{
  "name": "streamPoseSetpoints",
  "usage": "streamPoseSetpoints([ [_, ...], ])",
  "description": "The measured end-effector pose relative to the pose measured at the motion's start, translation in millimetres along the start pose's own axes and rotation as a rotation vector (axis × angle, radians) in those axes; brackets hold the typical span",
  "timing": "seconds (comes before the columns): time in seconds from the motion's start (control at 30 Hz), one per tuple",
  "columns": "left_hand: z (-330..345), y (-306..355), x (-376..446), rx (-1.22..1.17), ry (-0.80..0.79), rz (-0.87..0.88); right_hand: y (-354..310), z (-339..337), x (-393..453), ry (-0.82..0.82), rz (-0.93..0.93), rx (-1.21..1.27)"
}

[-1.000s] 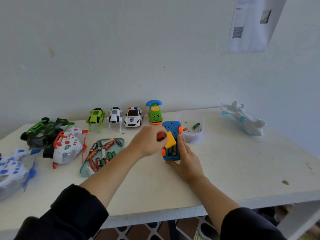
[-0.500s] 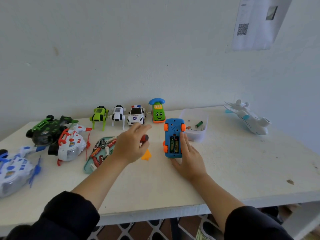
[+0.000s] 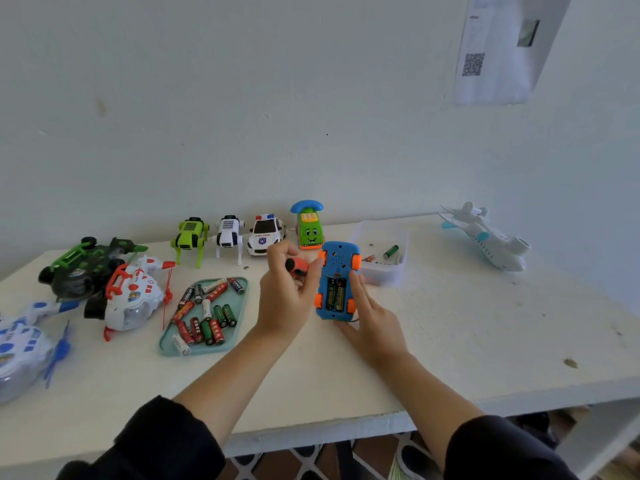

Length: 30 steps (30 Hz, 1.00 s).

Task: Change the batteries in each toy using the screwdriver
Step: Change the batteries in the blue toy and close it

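White worktop (image 3: pixel 450 341), frame centre: your blue toy car (image 3: pixel 337 280) lies belly-up, batteries showing. Your right hand (image 3: pixel 372 315) steadies it with straight fingers; your left hand (image 3: pixel 284 292) grips the red-handled screwdriver (image 3: pixel 298 266) just beside it.

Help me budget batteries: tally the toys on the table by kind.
Robot dogs: 2, green robot dog, white robot dog
Cars: 3, police car, green phone car, blue car
Airplane: 1
Left-side toys: 3, green-black toy, white-red toy, blue-white toy
Total: 9
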<state>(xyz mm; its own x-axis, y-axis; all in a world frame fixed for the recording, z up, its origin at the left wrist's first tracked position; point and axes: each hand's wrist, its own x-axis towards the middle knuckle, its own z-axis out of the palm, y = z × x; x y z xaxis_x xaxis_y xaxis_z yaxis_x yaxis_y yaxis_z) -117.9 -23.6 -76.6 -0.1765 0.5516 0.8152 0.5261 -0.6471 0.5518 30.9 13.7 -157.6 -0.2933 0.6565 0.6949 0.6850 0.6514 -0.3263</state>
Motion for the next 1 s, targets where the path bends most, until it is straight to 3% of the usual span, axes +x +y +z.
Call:
streamPoseSetpoints([
  [0.17, 2, -2, -4, -0.023, -0.015, 0.024, 0, 1, -1, -0.015, 0.011, -0.008],
  [0.43, 19, 17, 22, 0.156, -0.153, 0.150, 0, 2, -1, -0.040, 0.034, -0.029],
  [0.67, 39, 17, 94, 0.282, -0.281, -0.155, -4, 2, -5, -0.042, 0.009, -0.013],
  [0.8, 30, 17, 99, 0.142, -0.128, -0.289, 2, 1, -2, -0.043, 0.047, -0.032],
  [0.9, 18, 18, 91, 0.222, -0.090, -0.138, -1, -2, 0, -0.064, 0.076, -0.009],
  [1.0, 13, 11, 44, 0.353, -0.283, 0.064, 1, -1, 0, -0.071, 0.085, 0.000],
])
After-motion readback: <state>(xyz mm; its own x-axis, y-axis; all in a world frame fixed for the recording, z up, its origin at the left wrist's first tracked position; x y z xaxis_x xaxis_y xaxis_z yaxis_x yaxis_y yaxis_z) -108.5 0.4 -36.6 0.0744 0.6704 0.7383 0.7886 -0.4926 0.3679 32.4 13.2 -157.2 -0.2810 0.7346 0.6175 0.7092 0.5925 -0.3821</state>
